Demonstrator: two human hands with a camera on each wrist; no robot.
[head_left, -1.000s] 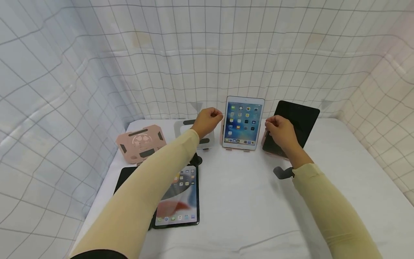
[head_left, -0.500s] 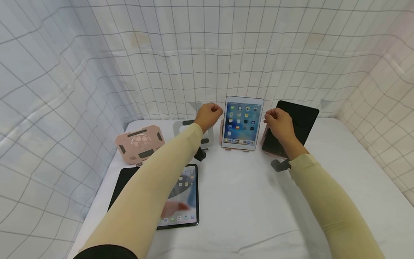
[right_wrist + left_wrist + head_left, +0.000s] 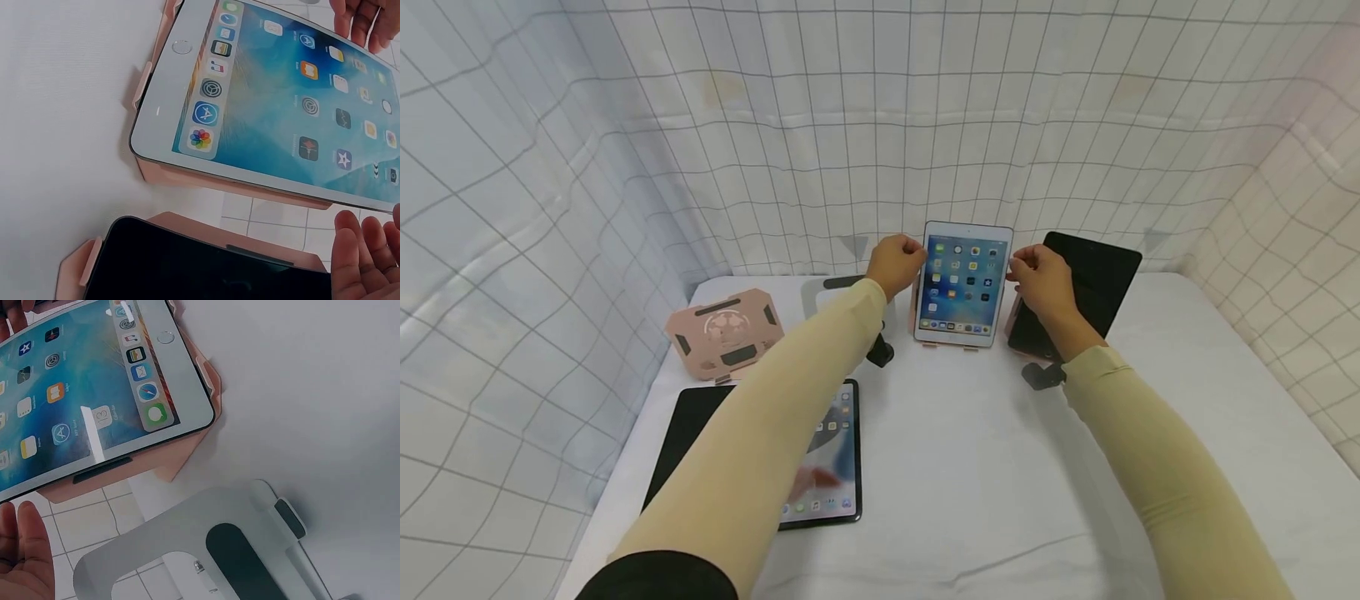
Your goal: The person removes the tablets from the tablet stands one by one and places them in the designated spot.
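Note:
A white tablet (image 3: 966, 283) with a lit screen of app icons leans upright on a pink stand (image 3: 187, 177) at the back of the table. My left hand (image 3: 896, 265) is at its left edge, the fingertips right at the white frame. On the opposite side my right hand (image 3: 1045, 283) has its fingertips close to the right edge. Both wrist views show relaxed fingers (image 3: 32, 534) beside the tablet's edge, none wrapped round it. Behind my right hand, a black tablet (image 3: 1101, 283) with a dark screen leans on another pink stand (image 3: 78, 269).
Left of the white tablet stands a grey stand (image 3: 156, 531), partly behind my left sleeve. Further left is a pink stand (image 3: 726, 333) without a tablet. Two larger tablets lie flat at the front left, one dark (image 3: 688, 425), one lit (image 3: 842, 450). A gridded curtain (image 3: 880, 125) surrounds the table.
My left hand has moved right to the white tablet's left edge. My right hand has shifted slightly left and upward towards its right edge. The tablets have stayed in place.

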